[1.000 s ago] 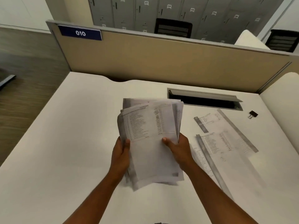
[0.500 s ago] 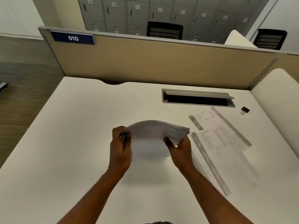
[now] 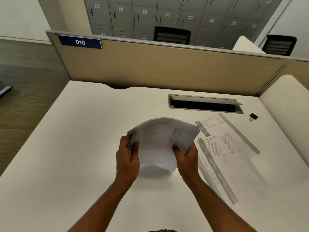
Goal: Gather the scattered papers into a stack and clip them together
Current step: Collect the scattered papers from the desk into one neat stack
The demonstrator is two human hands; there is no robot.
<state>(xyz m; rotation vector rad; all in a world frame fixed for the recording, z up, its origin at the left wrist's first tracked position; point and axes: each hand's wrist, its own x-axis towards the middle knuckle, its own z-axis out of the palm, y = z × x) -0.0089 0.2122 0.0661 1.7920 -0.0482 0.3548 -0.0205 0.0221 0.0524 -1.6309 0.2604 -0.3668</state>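
Stack (image 3: 160, 141): a bundle of printed sheets held between both hands above the middle of the worktop, bowed upward in an arch, its near edge down close to the surface; somewhat blurred.
Left fingers (image 3: 133, 146): curled round the stack's left edge, thumb on the near face, the rest behind the sheets.
Left hand (image 3: 127, 158): grips that edge; forearm runs down to the bottom of the view.
Right fingers (image 3: 177, 150): thumb pressed on the stack's top face near its right edge, the other fingers hidden under the paper.
Right hand (image 3: 186, 159): pinches the right side of the stack, just beside the loose sheets.
Loose sheets (image 3: 224, 148): printed pages lying flat on the worktop to the right of the stack, overlapping one another, with grey bands along their edges; how many there are I cannot tell.
Clip (image 3: 253, 116): a small black binder clip on the worktop, beyond the loose sheets towards the far right, apart from them and from both hands.
Slot (image 3: 205, 104): a long cable opening in the worktop with its grey flap raised, behind the stack and the sheets.
Worktop (image 3: 75, 156): white, pale and plain on the left.
Partition (image 3: 167, 67): a beige panel along the far edge, with a blue plate (image 3: 80, 42) reading 010 at its upper left.
Lockers (image 3: 167, 15): grey numbered doors behind the partition, two dark chair backs in front of them.
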